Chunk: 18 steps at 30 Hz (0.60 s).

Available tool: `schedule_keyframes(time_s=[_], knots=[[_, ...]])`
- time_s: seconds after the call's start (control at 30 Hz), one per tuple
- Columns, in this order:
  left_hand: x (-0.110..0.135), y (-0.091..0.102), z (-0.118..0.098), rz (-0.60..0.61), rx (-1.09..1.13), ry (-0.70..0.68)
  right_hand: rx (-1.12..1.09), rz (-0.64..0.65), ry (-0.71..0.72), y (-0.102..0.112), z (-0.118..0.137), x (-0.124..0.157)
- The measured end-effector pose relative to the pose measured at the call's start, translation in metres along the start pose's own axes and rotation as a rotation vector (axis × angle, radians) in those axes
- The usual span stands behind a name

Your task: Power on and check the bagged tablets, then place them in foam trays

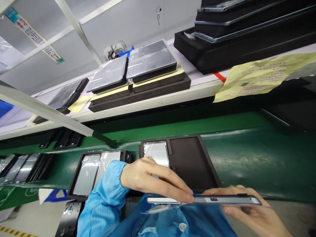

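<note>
Slim device (212,199) is edge-on before the blue garment (168,222), right hand (249,207) clamped on one end, left hand (155,177) fingertip-touching its edge, pinch unclear; one wrapped panel (156,153) already lies in the foam tray (191,161), this device outside.

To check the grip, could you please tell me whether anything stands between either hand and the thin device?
Nothing visible does: the left hand and right hand both touch the thin device; clear film shows below it.

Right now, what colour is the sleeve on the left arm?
The sleeve is bright blue; it shows best in the head view.
</note>
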<state>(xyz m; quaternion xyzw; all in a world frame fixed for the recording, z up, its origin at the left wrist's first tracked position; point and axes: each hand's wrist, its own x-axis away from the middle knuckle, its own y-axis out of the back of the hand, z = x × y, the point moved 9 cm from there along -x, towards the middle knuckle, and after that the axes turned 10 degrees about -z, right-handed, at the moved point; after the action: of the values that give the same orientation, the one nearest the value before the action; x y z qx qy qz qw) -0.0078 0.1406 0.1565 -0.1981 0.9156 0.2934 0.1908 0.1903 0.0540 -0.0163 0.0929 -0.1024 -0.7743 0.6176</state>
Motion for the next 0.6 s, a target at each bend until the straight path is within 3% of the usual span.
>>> schedule_keyframes(time_s=[0.17, 0.27, 0.37, 0.6], knots=[[-0.005, -0.003, -0.021, 0.016, -0.245, -0.184, -0.052, -0.044, 0.018, -0.003, 0.007, 0.006], [-0.003, -0.007, -0.030, -0.022, -0.435, -0.283, -0.026, -0.156, 0.019, 0.001, 0.002, 0.008], [0.002, -0.015, -0.028, 0.010, -0.527, -0.295, -0.011, -0.268, 0.031, 0.007, -0.008, 0.011], [0.012, -0.012, -0.018, -0.087, -0.464, -0.265, 0.010, -0.265, 0.068, -0.001, -0.022, 0.015]])
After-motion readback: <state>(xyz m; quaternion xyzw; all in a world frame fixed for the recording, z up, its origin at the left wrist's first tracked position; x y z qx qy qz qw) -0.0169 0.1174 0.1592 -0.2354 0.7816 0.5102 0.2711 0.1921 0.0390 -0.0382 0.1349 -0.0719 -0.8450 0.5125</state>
